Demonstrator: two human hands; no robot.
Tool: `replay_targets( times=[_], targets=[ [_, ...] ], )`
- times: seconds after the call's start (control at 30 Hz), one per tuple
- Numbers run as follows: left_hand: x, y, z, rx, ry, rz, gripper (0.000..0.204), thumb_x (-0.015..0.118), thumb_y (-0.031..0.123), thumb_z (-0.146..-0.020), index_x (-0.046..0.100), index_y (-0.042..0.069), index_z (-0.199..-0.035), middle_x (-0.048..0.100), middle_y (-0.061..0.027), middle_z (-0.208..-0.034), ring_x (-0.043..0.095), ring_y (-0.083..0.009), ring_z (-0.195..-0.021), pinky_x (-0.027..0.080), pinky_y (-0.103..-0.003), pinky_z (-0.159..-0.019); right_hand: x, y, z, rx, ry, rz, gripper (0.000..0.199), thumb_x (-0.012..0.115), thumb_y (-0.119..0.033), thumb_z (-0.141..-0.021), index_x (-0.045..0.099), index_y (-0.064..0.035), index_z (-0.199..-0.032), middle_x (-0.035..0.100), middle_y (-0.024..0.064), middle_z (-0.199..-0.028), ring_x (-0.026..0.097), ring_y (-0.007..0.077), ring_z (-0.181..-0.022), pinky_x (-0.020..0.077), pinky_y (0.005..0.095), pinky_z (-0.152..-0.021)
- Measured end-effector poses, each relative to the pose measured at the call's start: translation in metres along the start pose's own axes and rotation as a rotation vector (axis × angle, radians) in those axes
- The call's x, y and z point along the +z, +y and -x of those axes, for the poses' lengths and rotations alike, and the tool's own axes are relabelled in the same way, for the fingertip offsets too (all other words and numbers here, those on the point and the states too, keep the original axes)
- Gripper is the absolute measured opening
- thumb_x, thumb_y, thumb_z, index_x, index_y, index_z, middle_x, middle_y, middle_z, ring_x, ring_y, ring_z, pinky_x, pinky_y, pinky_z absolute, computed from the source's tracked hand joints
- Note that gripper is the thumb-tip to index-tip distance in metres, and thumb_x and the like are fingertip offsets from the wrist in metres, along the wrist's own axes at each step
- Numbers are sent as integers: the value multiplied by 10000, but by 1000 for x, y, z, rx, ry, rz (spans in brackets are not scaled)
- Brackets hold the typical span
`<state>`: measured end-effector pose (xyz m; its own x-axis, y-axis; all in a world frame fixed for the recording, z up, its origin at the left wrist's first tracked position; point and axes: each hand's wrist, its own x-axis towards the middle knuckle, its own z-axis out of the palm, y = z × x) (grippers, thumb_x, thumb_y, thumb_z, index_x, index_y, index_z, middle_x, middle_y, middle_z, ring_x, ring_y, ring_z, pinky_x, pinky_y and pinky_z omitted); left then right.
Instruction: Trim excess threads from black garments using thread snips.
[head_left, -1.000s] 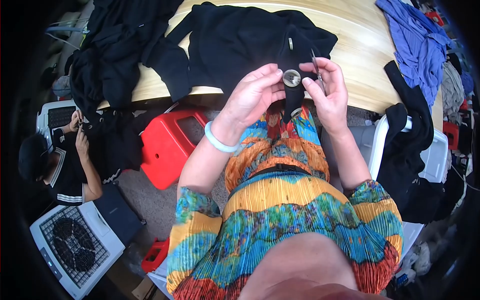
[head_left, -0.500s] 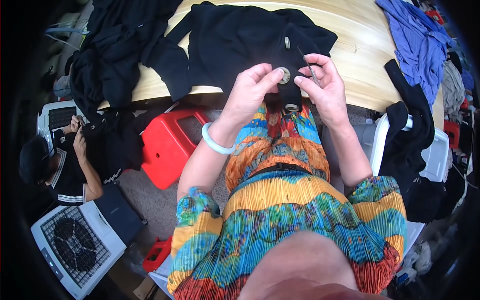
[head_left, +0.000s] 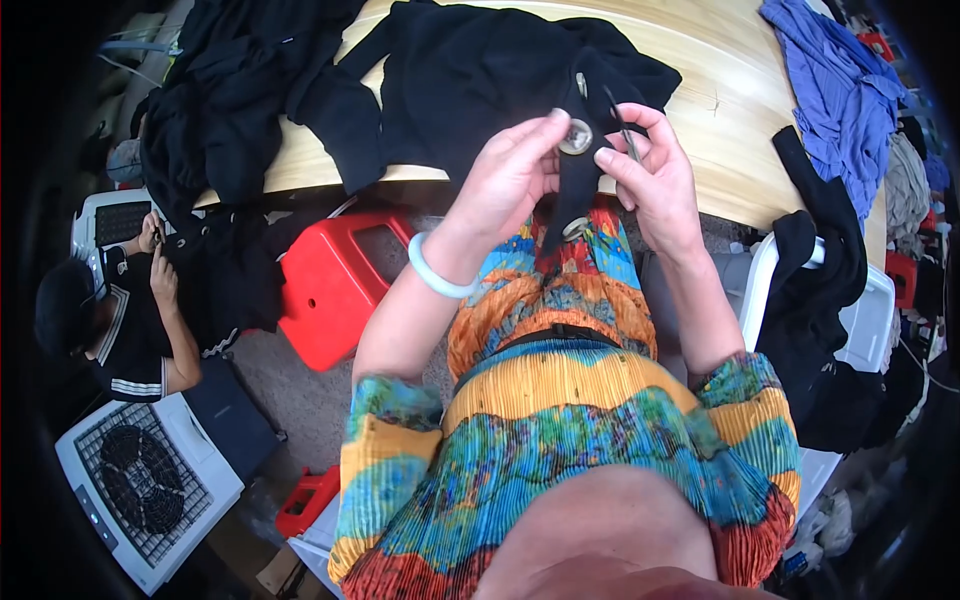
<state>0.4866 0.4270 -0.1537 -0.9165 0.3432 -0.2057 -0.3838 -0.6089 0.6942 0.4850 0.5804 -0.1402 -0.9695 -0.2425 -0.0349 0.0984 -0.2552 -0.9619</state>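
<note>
My left hand [head_left: 508, 178], a pale bangle on its wrist, pinches a large round light-coloured button [head_left: 577, 137] at the edge of a black garment [head_left: 470, 90]. The garment is spread on the table, and its edge strip hangs down over my lap. Another button [head_left: 574, 229] shows low on that strip, and one more [head_left: 581, 85] sits farther up. Close by on the right, my right hand [head_left: 657, 188] is closed around slim dark thread snips [head_left: 630, 138], their blades pointing away from me. The fingertips beneath the button are partly hidden.
Dark clothes [head_left: 225, 120] are heaped at the table's left, blue-purple cloth [head_left: 835, 100] at its right. A red stool [head_left: 335, 285] stands left of my legs. A co-worker [head_left: 140, 320] sits farther left near a fan unit [head_left: 150, 480]. A white bin [head_left: 870, 310] is at right.
The held button has turned its face more towards me and risen slightly with my left hand. The lower button and hanging strip have tilted. My right hand still grips the snips.
</note>
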Motion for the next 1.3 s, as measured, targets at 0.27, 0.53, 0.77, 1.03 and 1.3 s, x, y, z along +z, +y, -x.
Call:
replay_targets(
  times=[0.27,0.53,0.77,1.03,1.3],
  targets=[
    [10,-29,13,826,423,-974,316,680,25,-648,570,-20,-941,566,-100,-804,571,-166,-681,460,-247,-610,-3,8,-3,130,83,-255,396,624,-38,-726,411,-46,-1060,519,30,-823,404,5,-482,300,148,-376],
    [10,-29,4,949,435,-1066,289,627,-27,-696,582,-16,-981,595,-75,-764,550,-99,-633,445,-203,-586,-3,11,-3,151,38,-258,384,615,-25,-731,409,-46,-1054,520,20,-803,407,1,-490,291,133,-374],
    [9,-27,-3,978,393,-1103,131,586,-36,-697,584,-17,-826,578,-122,-728,566,-232,-645,445,-287,-579,-5,11,-1,138,54,-214,379,612,-15,-726,410,-45,-1045,518,21,-800,395,-2,-490,290,132,-374],
    [9,-18,2,572,301,-1035,27,512,40,-803,527,18,-798,504,4,-702,460,-33,-527,338,-167,-441,-17,13,1,147,80,-194,375,608,-18,-730,418,-36,-1053,517,21,-810,403,-6,-518,286,132,-386],
    [7,-5,0,54,120,-110,60,466,103,-846,504,63,-823,542,-18,-796,524,-70,-729,467,-217,-601,-10,-7,24,-7,114,81,233,516,-86,-827,446,-2,-1033,502,-12,-745,458,28,-696,383,167,-646]
  ],
)
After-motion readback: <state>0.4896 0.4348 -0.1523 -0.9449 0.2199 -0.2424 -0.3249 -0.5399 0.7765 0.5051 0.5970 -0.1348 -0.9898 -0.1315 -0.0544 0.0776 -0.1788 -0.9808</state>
